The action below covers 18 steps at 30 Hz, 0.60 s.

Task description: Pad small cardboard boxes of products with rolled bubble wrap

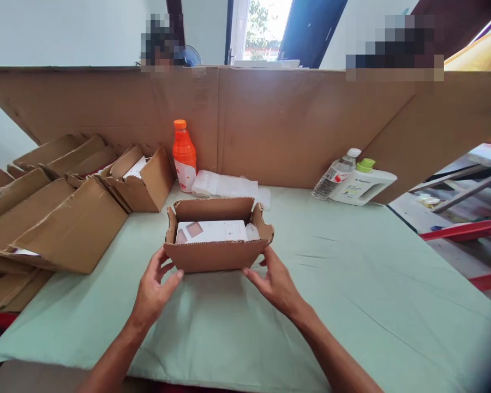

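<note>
A small open cardboard box (216, 257) rests on the green-covered table in front of me. Inside it lies a white printed box (219, 230), with some clear plastic wrap (252, 232) at its right end. My left hand (157, 284) grips the cardboard box at its lower left corner, the thumb on the front face. At the opposite corner my right hand (276, 281) holds it the same way, thumb at the front. The far fingertips of both hands are partly hidden by the box's sides.
Several open cardboard boxes (77, 229) crowd the left side. Behind the held box stand an orange bottle (184, 155) and rolled clear plastic wrap (225, 185). A clear water bottle (336, 174) leans by a white jug (364, 185). A tall cardboard panel (294, 125) borders the table's back.
</note>
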Tool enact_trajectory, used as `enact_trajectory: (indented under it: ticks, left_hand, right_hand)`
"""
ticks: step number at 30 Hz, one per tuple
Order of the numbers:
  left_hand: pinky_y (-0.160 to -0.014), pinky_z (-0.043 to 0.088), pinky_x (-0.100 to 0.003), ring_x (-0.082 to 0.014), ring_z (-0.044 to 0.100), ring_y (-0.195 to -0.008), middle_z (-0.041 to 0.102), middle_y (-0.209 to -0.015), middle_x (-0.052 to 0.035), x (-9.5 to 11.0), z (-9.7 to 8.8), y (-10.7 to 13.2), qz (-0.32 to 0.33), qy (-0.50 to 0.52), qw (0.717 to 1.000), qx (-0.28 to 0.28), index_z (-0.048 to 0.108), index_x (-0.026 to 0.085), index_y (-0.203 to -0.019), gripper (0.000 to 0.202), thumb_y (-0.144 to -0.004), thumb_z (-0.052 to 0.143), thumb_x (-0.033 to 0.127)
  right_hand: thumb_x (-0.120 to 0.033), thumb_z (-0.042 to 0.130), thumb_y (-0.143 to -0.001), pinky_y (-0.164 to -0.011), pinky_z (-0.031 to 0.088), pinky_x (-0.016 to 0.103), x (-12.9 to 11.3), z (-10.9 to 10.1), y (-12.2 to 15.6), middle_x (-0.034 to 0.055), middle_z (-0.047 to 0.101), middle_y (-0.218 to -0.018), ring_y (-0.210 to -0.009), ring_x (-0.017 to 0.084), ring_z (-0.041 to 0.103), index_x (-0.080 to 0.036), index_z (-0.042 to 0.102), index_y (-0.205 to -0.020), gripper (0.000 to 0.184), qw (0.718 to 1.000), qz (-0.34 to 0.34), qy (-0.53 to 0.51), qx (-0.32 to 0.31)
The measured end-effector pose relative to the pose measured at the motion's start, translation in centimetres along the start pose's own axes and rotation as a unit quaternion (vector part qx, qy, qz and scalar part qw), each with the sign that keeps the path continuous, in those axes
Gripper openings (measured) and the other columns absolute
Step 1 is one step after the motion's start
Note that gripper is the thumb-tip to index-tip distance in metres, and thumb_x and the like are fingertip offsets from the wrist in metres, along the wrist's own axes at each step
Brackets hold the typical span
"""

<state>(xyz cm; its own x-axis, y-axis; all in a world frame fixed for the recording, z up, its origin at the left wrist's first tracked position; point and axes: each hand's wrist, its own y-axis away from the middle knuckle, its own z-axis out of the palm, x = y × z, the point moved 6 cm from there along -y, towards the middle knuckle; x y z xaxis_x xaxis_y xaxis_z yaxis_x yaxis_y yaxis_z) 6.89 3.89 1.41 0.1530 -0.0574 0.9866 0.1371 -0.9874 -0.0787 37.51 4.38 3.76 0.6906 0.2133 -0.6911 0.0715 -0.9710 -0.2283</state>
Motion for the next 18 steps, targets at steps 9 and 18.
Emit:
enact_trajectory:
  ticks: [9, 18]
  left_hand:
    - [-0.095, 0.055, -0.038, -0.0235, 0.066, -0.107, 0.069, -0.12, -0.0098, 2.9, 7.3, -1.2, 0.039, 0.015, 0.997, -0.068, 0.059, 0.016, -0.125, 0.052, -0.075, 0.067, 0.031]
    - [-0.092, 0.052, -0.035, -0.0235, 0.066, -0.103, 0.071, -0.111, -0.0072, 0.9, 3.0, 2.5, 0.035, -0.101, 0.992, -0.072, 0.065, 0.02, -0.111, 0.036, -0.082, 0.068, 0.04]
  right_hand:
    - [-0.043, 0.054, -0.091, -0.054, 0.049, 0.032, 1.8, -3.1, 4.0, 0.0051, 0.064, -0.084, -0.063, 0.018, 0.059, -0.02, 0.058, -0.098, 0.025, 0.986, 0.056, 0.051, 0.146]
    - [-0.051, 0.063, -0.092, -0.099, 0.055, 0.049, 1.3, -2.7, 13.1, 0.0153, 0.061, -0.134, -0.122, 0.032, 0.062, -0.022, 0.043, -0.145, 0.064, 0.984, -0.035, 0.061, 0.164]
